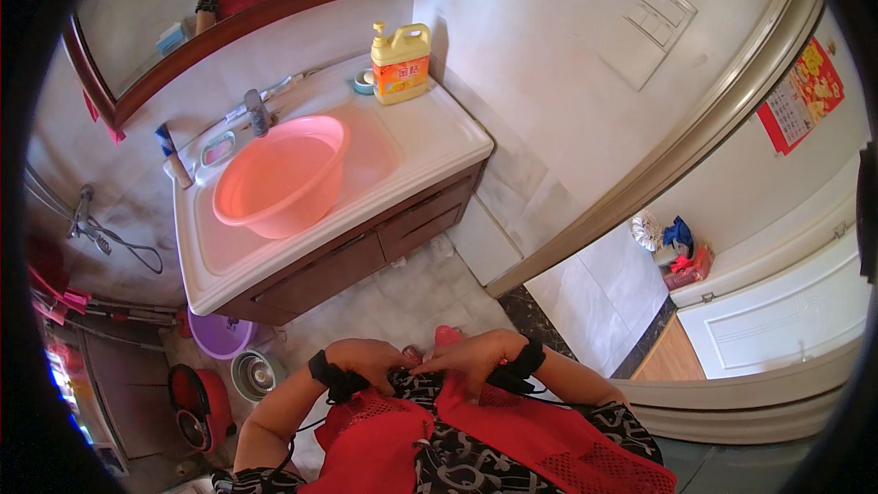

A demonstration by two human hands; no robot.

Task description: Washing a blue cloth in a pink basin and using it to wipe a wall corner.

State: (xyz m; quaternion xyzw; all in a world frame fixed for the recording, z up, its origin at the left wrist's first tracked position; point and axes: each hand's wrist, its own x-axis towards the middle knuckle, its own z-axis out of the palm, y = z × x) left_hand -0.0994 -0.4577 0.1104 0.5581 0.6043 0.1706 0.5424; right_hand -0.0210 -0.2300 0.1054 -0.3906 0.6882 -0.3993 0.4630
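Both my hands are drawn in close at the front of my red vest, above a black patterned shirt. My left hand is bent at the vest's left front edge, its fingers curled inward and partly hidden. Opposite it, my right hand curls down over the right front edge. The fingertips of the two hands come near each other. Dark bands circle both wrists. Beyond the hands, a small pinkish-red shape shows at floor level, too covered to name.
Ahead, a pink basin stands in the sink of a white counter, under a faucet. A yellow pump jug, soap dish and brush are around it. Purple basin, metal bowl and red tub sit lower left.
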